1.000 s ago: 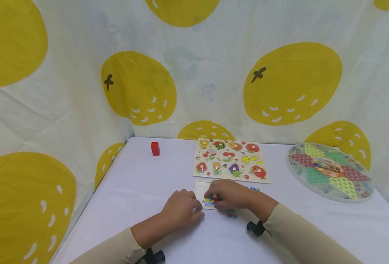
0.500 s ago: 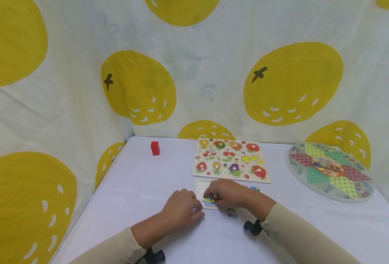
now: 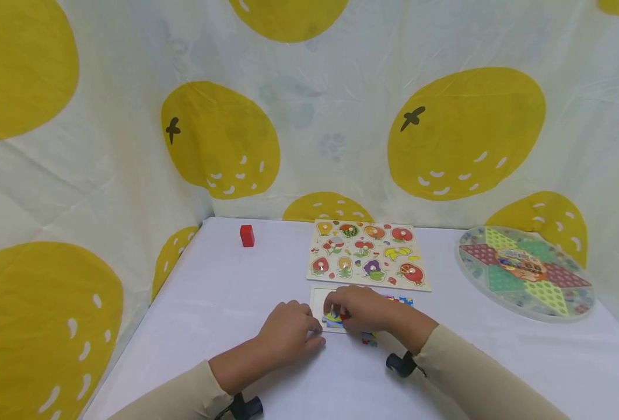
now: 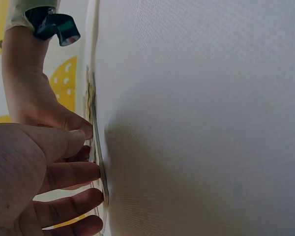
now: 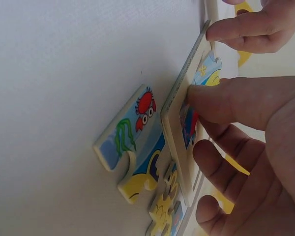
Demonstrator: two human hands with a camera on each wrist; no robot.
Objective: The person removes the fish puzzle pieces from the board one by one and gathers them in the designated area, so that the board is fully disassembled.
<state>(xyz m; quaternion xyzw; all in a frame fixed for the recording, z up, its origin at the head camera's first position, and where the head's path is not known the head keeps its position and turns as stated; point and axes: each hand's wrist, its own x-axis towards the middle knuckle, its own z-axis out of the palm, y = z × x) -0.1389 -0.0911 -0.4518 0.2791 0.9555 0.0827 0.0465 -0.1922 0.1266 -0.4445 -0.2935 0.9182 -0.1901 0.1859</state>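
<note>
A shallow wooden puzzle tray lies on the table with bright picture pieces in it. My right hand is over the tray, thumb and fingertips pinching a puzzle piece with red and dark blue on it. That hand partly hides the piece. Left of it in the tray is a light blue and yellow piece. My left hand rests its loosely bent fingertips against the tray's left edge. In the right wrist view, a loose crab piece lies on the table beside the tray, near several yellow pieces.
A fruit knob puzzle board lies just behind the tray. A round Chinese checkers board stands at the right. The red block is at the back left. Printed cloth hangs behind the white table.
My right wrist has shifted slightly left and turned a little, its fingers staying at the same spot in the tray. My left hand has stayed still.
</note>
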